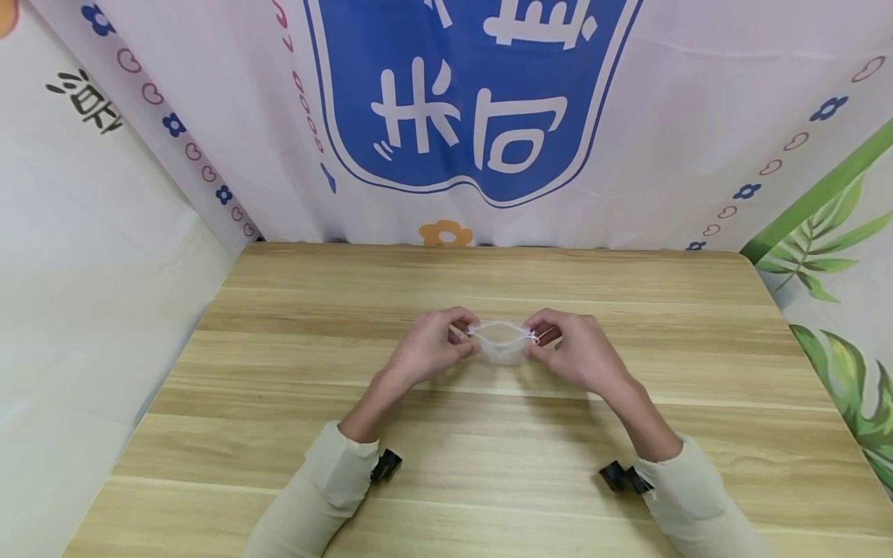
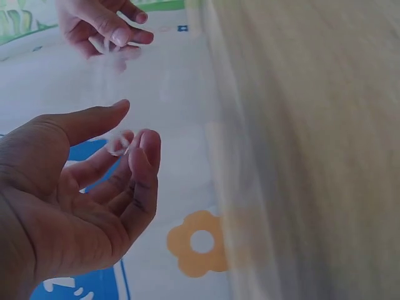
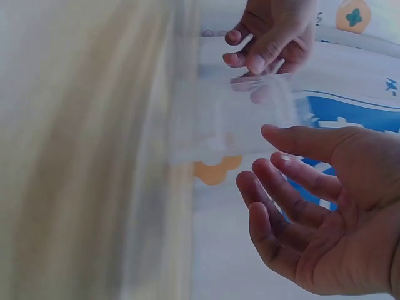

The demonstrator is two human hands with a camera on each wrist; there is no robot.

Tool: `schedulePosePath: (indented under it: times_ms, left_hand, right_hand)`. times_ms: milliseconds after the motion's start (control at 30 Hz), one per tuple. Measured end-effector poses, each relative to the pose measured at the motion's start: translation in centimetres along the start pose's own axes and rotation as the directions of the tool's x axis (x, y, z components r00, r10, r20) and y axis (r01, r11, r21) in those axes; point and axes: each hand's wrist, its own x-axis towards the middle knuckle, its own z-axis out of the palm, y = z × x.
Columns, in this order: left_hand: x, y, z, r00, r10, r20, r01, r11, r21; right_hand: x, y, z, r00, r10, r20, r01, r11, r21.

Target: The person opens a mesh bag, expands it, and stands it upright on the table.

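Note:
A small translucent drawstring pouch [image 1: 501, 353] hangs between my hands, its mouth spread in a lens shape with white cord along the rim. At its left end my left hand [image 1: 434, 345] holds the rim between thumb and fingers. My right hand [image 1: 579, 349] holds the other end, where a small white cord loop [image 1: 534, 338] shows. The right wrist view has the clear pouch side [image 3: 215, 119] between the two hands. In the left wrist view a cord loop [image 2: 117, 145] is by the left fingers; the pouch is barely visible there.
A wood-grain table [image 1: 474, 480] lies beneath the hands. Behind it hangs a printed cloth [image 1: 649, 155] with a blue shield, and white sheeting [image 1: 91, 271] borders the left side. Black wrist devices [image 1: 386, 465] show at both sleeves.

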Motion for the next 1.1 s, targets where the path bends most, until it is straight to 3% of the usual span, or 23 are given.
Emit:
schedulePosePath:
  times_ms: [200, 333, 667, 900, 1100]
  left_hand:
    - [-0.8, 0.9, -0.6, 0.996, 0.041, -0.078, -0.043, 0.999, -0.019]
    - [-0.7, 1.3, -0.3, 0.989, 0.089, -0.117, -0.091, 0.996, -0.015]
    - [-0.1, 1.6, 1.2, 0.983, 0.152, -0.106, -0.154, 0.988, -0.015]
    - [-0.2, 1.6, 0.9, 0.989, 0.099, -0.111, -0.106, 0.993, -0.059]
    - [-0.6, 1.6, 0.1, 0.994, 0.047, -0.101, -0.048, 0.999, -0.012]
  right_hand:
    - [-0.2, -0.5, -0.6, 0.999, -0.023, -0.045, 0.023, 1.000, -0.004]
    - [-0.1, -0.6, -0.2, 0.997, -0.048, -0.066, 0.047, 0.999, -0.005]
    - [0.0, -1.3, 1.1, 0.991, -0.095, -0.096, 0.095, 0.995, -0.009]
    - [0.0, -1.3, 0.5, 0.995, -0.062, -0.075, 0.062, 0.998, -0.008]
    - [-0.1, -0.9, -0.4, 0.999, -0.018, -0.044, 0.017, 1.000, -0.009]
